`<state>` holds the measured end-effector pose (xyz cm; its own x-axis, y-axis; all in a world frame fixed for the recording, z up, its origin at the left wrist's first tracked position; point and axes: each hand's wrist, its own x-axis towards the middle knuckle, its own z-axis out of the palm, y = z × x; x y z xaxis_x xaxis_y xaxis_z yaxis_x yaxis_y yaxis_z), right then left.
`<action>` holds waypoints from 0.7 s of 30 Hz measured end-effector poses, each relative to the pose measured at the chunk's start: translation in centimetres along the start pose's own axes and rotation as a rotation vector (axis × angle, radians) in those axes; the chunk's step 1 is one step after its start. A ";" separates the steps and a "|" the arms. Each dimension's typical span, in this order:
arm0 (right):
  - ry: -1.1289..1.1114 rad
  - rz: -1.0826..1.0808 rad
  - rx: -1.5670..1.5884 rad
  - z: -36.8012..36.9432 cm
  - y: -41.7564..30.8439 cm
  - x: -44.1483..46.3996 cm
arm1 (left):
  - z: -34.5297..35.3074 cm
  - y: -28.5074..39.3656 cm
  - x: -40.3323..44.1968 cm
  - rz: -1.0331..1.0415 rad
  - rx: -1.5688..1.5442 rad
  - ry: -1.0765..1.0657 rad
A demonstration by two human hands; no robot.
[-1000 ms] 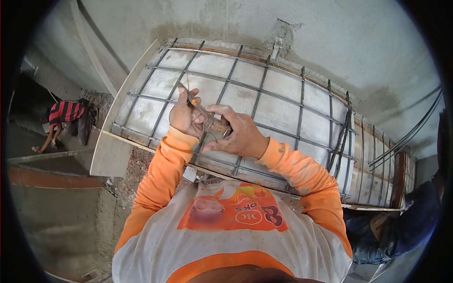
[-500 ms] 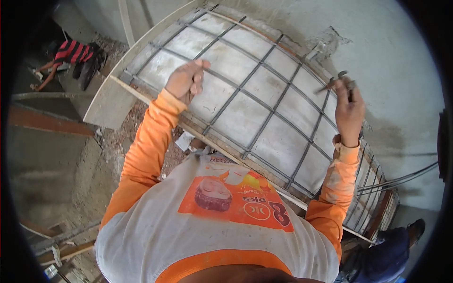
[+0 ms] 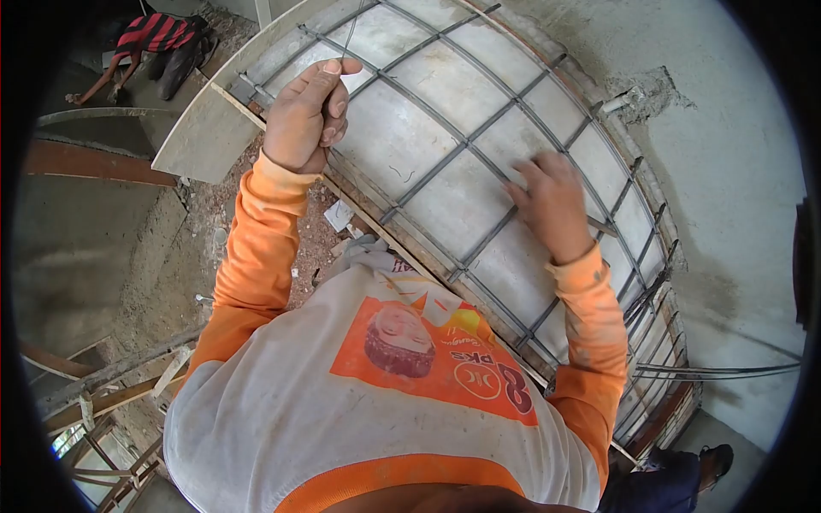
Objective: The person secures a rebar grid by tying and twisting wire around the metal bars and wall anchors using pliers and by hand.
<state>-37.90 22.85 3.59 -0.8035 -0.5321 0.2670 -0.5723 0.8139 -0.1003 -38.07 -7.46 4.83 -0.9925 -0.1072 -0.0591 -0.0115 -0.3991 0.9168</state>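
My left hand (image 3: 306, 115) is closed, pinching a thin tie wire (image 3: 351, 34) between thumb and forefinger; the wire rises above the fingertips. It is over the near-left edge of the rebar grid (image 3: 466, 144). My right hand (image 3: 552, 205) hangs above the middle of the grid, its fingers curled and smeared by motion. Beside the palm pokes out a short metal end, likely of the pincers (image 3: 602, 227); the rest is hidden by the hand. Pale panels (image 3: 428, 111) lie beneath the crossing bars.
A curved board (image 3: 201, 137) edges the form at left. A wall (image 3: 727, 171) with a broken patch is at right. Loose bars (image 3: 718, 371) jut out at lower right. One person (image 3: 158, 38) crouches at upper left; another person's leg (image 3: 658, 487) shows at lower right.
My right hand has moved left and in over the grid from the wall side, where the metal tool showed above its fingers. My left hand has shifted slightly left and up; its wire now shows.
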 end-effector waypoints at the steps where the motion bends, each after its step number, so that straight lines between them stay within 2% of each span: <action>1: -0.029 -0.143 0.135 1.1 -0.4 1.7 | 0.3 0.0 -0.4 -0.004 0.000 0.007; 4: -0.149 -0.536 0.440 4.3 -2.6 6.4 | 1.3 0.1 -1.2 0.044 -0.031 -0.014; 5: -0.155 -0.547 0.441 5.2 -3.2 7.6 | 1.0 0.2 -1.5 0.048 -0.034 -0.003; 7: -0.353 -0.678 0.416 6.5 -4.1 9.5 | 0.5 0.4 -2.2 0.070 -0.035 0.026; 10: -0.468 -0.743 0.370 7.8 -4.1 10.6 | -2.1 0.6 -3.8 0.090 -0.027 0.124; 14: -0.499 -0.738 0.384 8.1 -3.8 11.1 | -5.6 0.0 -5.7 0.090 -0.039 0.279; 17: -0.493 -0.675 0.399 8.5 -3.2 10.7 | -7.0 -0.6 -6.4 0.082 -0.047 0.348; 21: -0.345 -0.666 0.407 8.2 -3.1 9.0 | -7.0 -0.5 -5.9 0.098 -0.053 0.364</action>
<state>-44.67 13.67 -1.52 -0.2453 -0.9651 0.0920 -0.9043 0.1936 -0.3806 -31.39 -12.96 1.92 -0.8802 -0.4599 -0.1173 0.0969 -0.4163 0.9041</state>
